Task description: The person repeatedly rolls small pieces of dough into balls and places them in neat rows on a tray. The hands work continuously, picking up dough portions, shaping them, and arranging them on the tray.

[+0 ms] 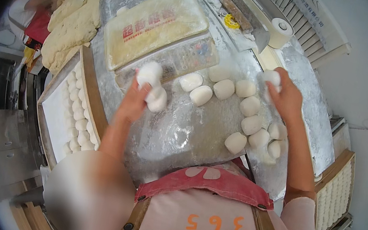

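White dough pieces, several pressed side by side, are gripped by my left hand above the floured metal worktop. Over the right part of the worktop, my right hand holds more white dough, partly hidden by the fingers. Between the hands lie several rounded dough pieces in a curved row that runs down to one piece near the apron. Two whiter, smoother pieces sit at the left end of that row.
A wooden tray with rows of dough pieces stands at the left. Beyond are a yellowish plastic lid with writing, a large dough mass, a rolling pin and a yellow cutter. A person stands at the far left.
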`<state>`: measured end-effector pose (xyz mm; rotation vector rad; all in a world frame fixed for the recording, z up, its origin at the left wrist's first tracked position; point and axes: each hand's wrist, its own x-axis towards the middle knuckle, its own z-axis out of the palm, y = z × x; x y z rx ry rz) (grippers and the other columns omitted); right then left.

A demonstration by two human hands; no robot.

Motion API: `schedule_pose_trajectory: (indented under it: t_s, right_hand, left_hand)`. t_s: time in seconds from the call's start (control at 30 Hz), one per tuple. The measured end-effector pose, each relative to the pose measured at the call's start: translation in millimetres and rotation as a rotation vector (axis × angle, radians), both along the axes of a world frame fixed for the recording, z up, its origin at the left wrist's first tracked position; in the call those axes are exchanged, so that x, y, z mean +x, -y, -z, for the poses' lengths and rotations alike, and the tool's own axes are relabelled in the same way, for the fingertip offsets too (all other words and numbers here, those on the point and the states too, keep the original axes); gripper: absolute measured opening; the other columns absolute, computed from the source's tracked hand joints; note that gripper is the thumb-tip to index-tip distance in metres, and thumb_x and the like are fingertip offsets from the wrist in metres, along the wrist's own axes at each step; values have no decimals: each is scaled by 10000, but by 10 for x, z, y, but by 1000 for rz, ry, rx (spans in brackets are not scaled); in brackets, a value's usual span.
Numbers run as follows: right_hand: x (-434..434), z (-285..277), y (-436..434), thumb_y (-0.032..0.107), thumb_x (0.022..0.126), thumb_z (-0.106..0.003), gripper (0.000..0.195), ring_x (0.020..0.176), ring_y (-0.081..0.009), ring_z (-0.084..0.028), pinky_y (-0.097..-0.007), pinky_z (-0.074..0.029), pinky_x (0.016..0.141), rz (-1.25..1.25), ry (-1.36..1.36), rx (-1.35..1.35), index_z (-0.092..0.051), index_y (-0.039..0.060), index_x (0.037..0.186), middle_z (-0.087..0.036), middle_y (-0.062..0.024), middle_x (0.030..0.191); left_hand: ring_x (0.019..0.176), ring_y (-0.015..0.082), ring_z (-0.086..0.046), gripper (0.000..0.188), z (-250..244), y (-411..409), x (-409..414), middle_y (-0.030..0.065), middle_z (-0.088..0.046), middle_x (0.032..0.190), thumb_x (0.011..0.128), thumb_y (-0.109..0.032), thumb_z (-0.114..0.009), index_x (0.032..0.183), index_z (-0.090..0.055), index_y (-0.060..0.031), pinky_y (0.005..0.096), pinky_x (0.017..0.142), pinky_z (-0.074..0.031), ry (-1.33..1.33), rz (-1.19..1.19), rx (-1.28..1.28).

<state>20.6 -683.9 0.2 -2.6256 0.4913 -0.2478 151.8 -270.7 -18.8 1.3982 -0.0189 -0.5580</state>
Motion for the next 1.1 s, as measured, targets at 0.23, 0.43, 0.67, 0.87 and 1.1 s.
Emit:
schedule_pose_trajectory:
  t_s: [0.23, 0.43, 0.67, 0.87, 1.1]
  right_hand:
    - [-198, 255, -1142, 292, 882, -671, 428, 997, -287, -664, -415, -545, 758, -533, -7, 193, -594, 150, 1278, -662, -80, 1165]
    - [-294, 143, -1071, 214, 907, -624, 258, 979, -298, -651, -424, -541, 758, -353, 187, 172, -662, 119, 1144, -658, -112, 1099]
    - [-1032, 138, -82, 43, 854, -677, 348, 718, -219, -616, -312, -516, 668, 157, 191, 146, -649, 89, 1198, -653, -107, 1010]
    - [-1541, 219, 296, 93, 865, -700, 437, 727, -182, -582, -305, -506, 699, 373, 58, 93, -601, 97, 1290, -625, -102, 1066]
    - [-2073, 366, 546, 184, 840, -773, 561, 715, -136, -562, -280, -497, 671, 488, -196, 125, -563, 78, 1350, -637, -79, 1019]
  left_hand:
    - [1174, 294, -557, 586, -762, 214, 1296, 137, -568, 1273, 852, -224, -755, 1385, -519, -164, 376, 977, -458, 1086, 131, 807]
    - [1196, 351, -541, 622, -487, 148, 1747, 144, -570, 1298, 758, -198, -819, 1327, -568, -219, 451, 980, -442, 1126, 249, 1148]
    - [1261, 308, -513, 702, -411, 945, 549, 95, -569, 1315, 646, -77, -812, 1310, -599, -165, 477, 1056, -370, 1487, 937, 536]
    - [1286, 253, -483, 631, -27, 1192, 244, 35, -546, 1302, 670, -98, -815, 1256, -602, -195, 490, 1048, -384, 1370, 1184, 768]
    - [1270, 251, -490, 632, -29, 978, -141, 27, -528, 1323, 683, -158, -820, 1264, -571, -189, 474, 976, -407, 1170, 1160, 1020]
